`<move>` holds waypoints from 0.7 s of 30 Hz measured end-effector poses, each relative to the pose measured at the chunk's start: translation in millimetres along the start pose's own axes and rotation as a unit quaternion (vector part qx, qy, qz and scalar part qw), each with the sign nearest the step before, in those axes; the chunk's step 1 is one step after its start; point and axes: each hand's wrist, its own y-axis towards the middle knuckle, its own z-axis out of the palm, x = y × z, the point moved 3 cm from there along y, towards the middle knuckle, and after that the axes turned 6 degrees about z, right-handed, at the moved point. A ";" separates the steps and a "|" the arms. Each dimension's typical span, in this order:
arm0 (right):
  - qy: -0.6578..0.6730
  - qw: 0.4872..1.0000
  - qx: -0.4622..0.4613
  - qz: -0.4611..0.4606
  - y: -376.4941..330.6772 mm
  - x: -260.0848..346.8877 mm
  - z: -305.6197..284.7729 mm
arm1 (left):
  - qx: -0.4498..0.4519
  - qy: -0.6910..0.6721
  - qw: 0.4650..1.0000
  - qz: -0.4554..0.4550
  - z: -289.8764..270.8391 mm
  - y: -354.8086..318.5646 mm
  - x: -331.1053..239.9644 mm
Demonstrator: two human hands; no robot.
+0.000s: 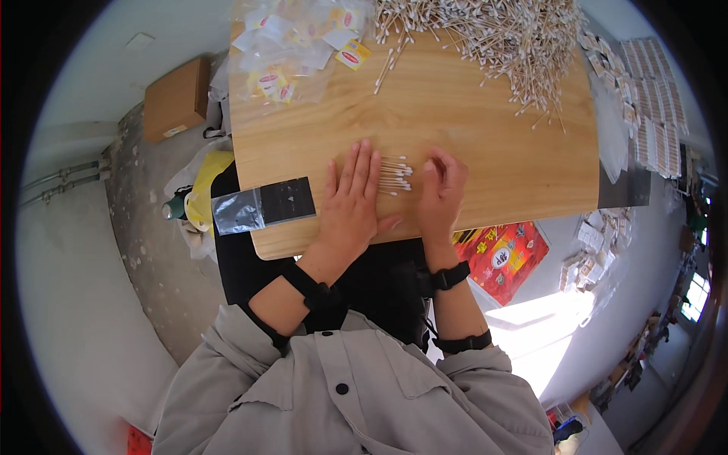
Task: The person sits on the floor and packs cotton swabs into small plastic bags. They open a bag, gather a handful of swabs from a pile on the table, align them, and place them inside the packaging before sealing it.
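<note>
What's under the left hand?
Cotton swabs show at the right edge of the left hand, tips and part of their sticks visible; whatever lies beneath it is covered.

The left hand (pixel 352 203) partly covers cotton swabs (pixel 396 177); the right hand (pixel 443 191) curls nearby.

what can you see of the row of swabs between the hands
The swabs are thin, pale sticks, wooden-looking, with white, cotton-like tips. They lie flat on the table, side by side, roughly parallel, visible tips uneven and pointing right. The left hand hides their left ends; the right hand is beside the tips, seemingly apart.
</note>
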 end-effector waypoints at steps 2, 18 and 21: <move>0.051 0.998 -0.019 0.014 1.1 -10.2 1.4 | -0.004 0.001 1.000 -0.009 1.7 2.9 -0.6; 0.271 0.958 0.076 0.046 8.8 -9.6 35.4 | -0.032 -0.060 0.998 -0.014 -1.3 9.3 2.4; 0.298 0.951 0.048 0.066 12.5 -10.9 26.6 | -0.056 -0.102 0.993 -0.032 -9.7 1.9 10.8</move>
